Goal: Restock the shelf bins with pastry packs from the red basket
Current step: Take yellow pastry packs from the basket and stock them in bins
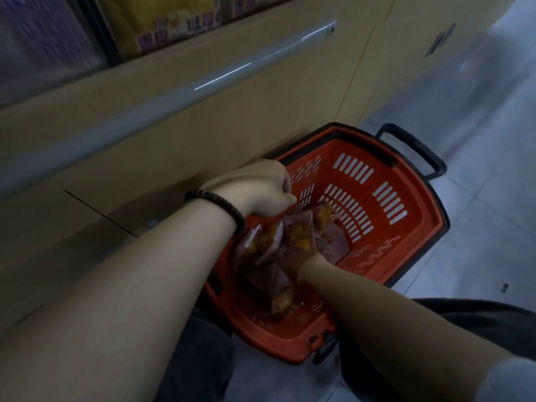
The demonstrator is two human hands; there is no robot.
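The red basket (385,181) stands on the floor against the base of the shelf unit. Several clear pastry packs (330,242), purple and yellow inside, lie bunched in its near half. My left hand (255,187), with a dark bead bracelet at the wrist, is closed over the basket's left rim. My right hand (295,256) reaches down into the basket and is mostly buried among the packs, its fingers wrapped in them. At the top left, a shelf bin (162,21) holds yellow packs with purple print.
The beige cabinet front (174,117) of the shelf unit runs diagonally across the left. A black basket handle (417,152) sticks out at the far side. Pale tiled floor (487,198) lies to the right. My dark trouser legs flank the basket's near end.
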